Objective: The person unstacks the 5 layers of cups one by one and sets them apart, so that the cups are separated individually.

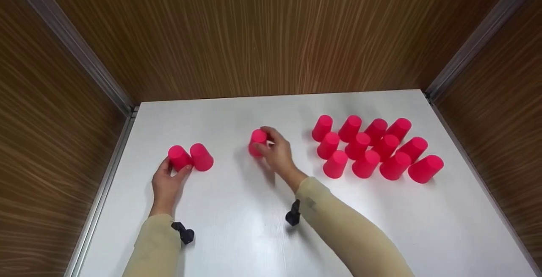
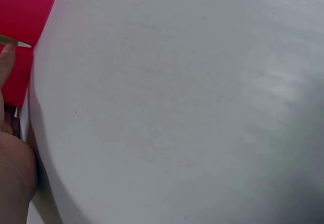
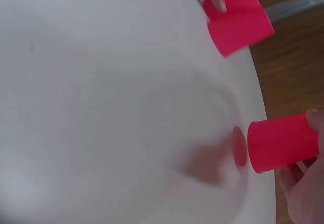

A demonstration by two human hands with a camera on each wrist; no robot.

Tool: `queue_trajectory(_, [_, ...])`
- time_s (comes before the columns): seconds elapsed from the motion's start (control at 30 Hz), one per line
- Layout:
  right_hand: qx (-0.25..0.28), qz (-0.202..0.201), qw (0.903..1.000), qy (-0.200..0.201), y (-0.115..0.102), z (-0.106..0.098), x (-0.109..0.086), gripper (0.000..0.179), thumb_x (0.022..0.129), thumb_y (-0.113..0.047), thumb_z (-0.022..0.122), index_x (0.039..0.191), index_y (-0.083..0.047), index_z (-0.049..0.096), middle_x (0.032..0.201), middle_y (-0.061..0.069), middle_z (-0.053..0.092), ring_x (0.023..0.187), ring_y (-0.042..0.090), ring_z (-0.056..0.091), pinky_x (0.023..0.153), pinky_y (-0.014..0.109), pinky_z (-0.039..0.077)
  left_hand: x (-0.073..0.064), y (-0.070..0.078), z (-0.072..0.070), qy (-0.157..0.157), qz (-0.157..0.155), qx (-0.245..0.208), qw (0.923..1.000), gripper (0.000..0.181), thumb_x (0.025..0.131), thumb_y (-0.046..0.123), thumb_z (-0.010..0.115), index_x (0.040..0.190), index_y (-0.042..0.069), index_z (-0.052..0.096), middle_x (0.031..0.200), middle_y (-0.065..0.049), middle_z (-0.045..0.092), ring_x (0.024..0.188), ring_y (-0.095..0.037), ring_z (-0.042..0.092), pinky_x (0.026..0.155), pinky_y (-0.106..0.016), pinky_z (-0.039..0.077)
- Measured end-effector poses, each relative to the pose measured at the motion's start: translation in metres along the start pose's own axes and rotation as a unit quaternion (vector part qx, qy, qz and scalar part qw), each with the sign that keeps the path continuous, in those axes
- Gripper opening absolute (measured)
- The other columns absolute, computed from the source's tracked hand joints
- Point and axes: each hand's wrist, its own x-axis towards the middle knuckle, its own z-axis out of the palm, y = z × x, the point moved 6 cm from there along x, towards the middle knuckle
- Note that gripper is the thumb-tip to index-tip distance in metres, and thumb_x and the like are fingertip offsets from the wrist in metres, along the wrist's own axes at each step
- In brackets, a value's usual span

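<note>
My left hand (image 1: 166, 186) grips an upside-down pink cup (image 1: 179, 157) at the left of the white table, thumb on its right side. Right beside it stands a second upside-down pink cup (image 1: 202, 157). Near the middle, my right hand (image 1: 277, 154) holds another pink cup (image 1: 256, 145) between thumb and fingers, its mouth facing down. In the right wrist view this held cup (image 3: 283, 142) hangs a little above the table, over its reflection. The left wrist view catches the left hand (image 2: 15, 168) and parts of two cups at its edge.
Several more upside-down pink cups (image 1: 358, 146) stand in three rows on the right of the white table (image 1: 262, 243). Wood-grain panels (image 1: 271, 35) with metal edge strips close in the back and both sides. A small black device (image 1: 184, 233) sits at the left wrist.
</note>
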Motion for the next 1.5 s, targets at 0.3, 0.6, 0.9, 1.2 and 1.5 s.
queue_trajectory(0.3, [-0.017,0.11,0.9928,0.044,0.032,-0.065,0.015,0.062,0.1,-0.018,0.077,0.156,-0.017,0.051,0.146,0.005,0.058,0.133,0.024,0.053,0.11,0.037,0.052,0.001,-0.003,-0.002,0.007,0.0,0.012,0.9999,0.082,0.098,0.026,0.08,0.167,0.017,0.036,0.17,-0.008,0.038,0.159,-0.027,0.028,0.126,-0.043,0.031])
queue_trajectory(0.6, [-0.031,0.136,0.9886,0.058,0.047,-0.089,0.021,0.066,0.1,-0.022,0.076,0.16,-0.018,0.047,0.148,0.006,0.055,0.134,0.025,0.052,0.11,0.038,0.053,-0.004,-0.004,-0.001,0.005,-0.015,0.001,0.9999,0.085,0.098,0.029,0.08,0.168,0.02,0.033,0.171,-0.005,0.034,0.16,-0.026,0.025,0.125,-0.042,0.033])
queue_trajectory(0.9, [-0.036,0.138,0.9879,0.061,0.053,-0.094,0.026,0.067,0.101,-0.018,0.075,0.161,-0.014,0.044,0.151,0.008,0.054,0.137,0.027,0.051,0.113,0.038,0.05,-0.003,-0.002,0.001,0.01,0.011,0.0,0.9999,0.079,0.099,0.023,0.079,0.166,0.012,0.038,0.169,-0.011,0.038,0.158,-0.028,0.03,0.126,-0.04,0.032])
queue_trajectory(1.2, [-0.032,0.159,0.985,0.06,0.057,-0.096,0.028,0.07,0.099,-0.018,0.077,0.162,-0.017,0.044,0.15,0.007,0.054,0.136,0.026,0.051,0.11,0.038,0.053,-0.001,-0.003,0.001,0.013,0.013,0.005,0.9998,0.08,0.098,0.024,0.08,0.165,0.011,0.038,0.168,-0.012,0.039,0.158,-0.029,0.032,0.126,-0.041,0.032])
queue_trajectory(1.5, [-0.05,0.153,0.9853,0.058,0.054,-0.096,0.027,0.072,0.1,-0.018,0.076,0.163,-0.019,0.042,0.158,0.007,0.049,0.144,0.03,0.045,0.112,0.041,0.051,0.0,-0.004,0.001,0.01,0.004,0.005,0.9999,0.082,0.098,0.024,0.08,0.166,0.011,0.036,0.169,-0.013,0.037,0.158,-0.029,0.03,0.126,-0.04,0.031])
